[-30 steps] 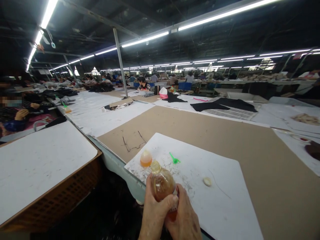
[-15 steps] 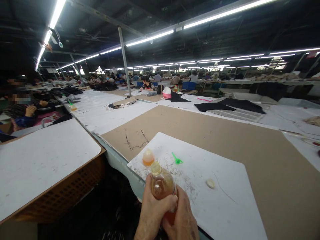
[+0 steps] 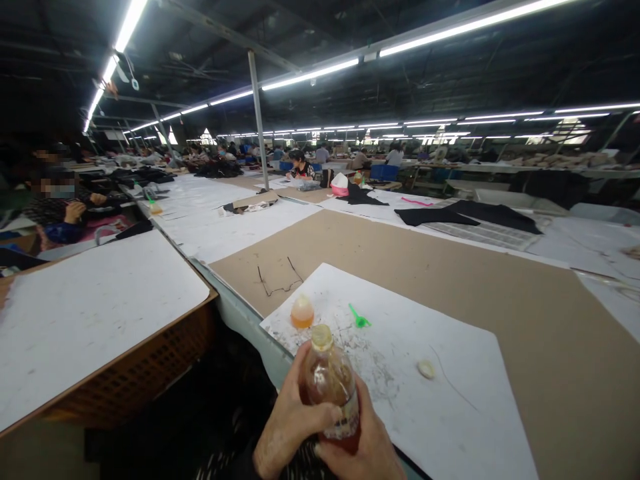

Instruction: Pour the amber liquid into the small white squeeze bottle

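Observation:
A clear plastic bottle (image 3: 331, 380) with amber liquid and an uncapped, yellowish neck is held upright between both hands. My left hand (image 3: 295, 417) wraps its left side, thumb across the front. My right hand (image 3: 367, 437) grips the right side and lower part. Just beyond the bottle, a small rounded container (image 3: 302, 312) of orange liquid rests on the stained white sheet (image 3: 450, 340). A green nozzle piece (image 3: 359, 317) lies to its right. Farther right is a pale round cap (image 3: 426, 369), beside a thin thread.
Eyeglasses (image 3: 280, 283) lie on the brown board (image 3: 400, 253). Black fabric pieces (image 3: 465, 215) are farther back. At left, a white-topped surface (image 3: 100, 313) sits over an orange crate (image 3: 135, 360). A person (image 3: 60, 203) works at far left, another (image 3: 301, 167) across the table.
The bottle appears slightly higher and more turned, its label now showing. My hands have shifted around it, the right thumb lower. The whole view has moved slightly.

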### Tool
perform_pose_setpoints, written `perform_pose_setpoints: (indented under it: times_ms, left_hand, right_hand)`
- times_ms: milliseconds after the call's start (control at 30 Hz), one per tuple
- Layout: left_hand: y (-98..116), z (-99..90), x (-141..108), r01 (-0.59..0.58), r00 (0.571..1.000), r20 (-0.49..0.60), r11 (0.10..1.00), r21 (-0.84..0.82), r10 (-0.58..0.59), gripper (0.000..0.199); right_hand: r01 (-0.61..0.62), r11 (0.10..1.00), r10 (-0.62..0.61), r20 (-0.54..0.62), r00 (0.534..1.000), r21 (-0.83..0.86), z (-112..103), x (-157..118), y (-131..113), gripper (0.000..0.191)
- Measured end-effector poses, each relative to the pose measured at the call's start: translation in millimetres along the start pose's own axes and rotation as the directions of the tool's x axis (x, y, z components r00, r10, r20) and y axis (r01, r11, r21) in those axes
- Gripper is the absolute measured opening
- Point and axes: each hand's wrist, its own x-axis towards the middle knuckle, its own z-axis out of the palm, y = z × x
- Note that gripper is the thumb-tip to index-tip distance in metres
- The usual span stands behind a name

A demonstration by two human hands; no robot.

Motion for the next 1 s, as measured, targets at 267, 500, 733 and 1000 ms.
perform_pose_setpoints:
  times_ms: [267, 500, 733, 1000]
  left_hand:
    - [-9, 22.1, -1, -0.066, 0.946, -0.313, 0.996, 0.062, 0.082, 0.087]
    - [5, 7.1, -7, -0.031, 0.958, -0.272, 0.975, 0.219, 0.092, 0.059]
    - [12, -10.6, -12, -0.083, 0.956, -0.267, 0.985, 0.152, 0.121, 0.068]
    - [9, -8.6, -16, -0.086, 0.93, -0.31, 0.937, 0.339, 0.198, 0.062]
  right_hand:
    - [0.014, 0.962, -0.087, -0.261, 0.961, -0.272, 27, -1, 14, 0.063]
    - [0.025, 0.93, -0.056, -0.073, 0.996, -0.367, 17, -8, 8, 0.069]
    - [0.265, 0.811, -0.237, 0.121, 0.964, -0.521, -38, 10, -30, 0.039]
    - [0.42, 0.792, -0.471, -0.004, 0.882, -0.443, -3, 27, -93, 0.015]
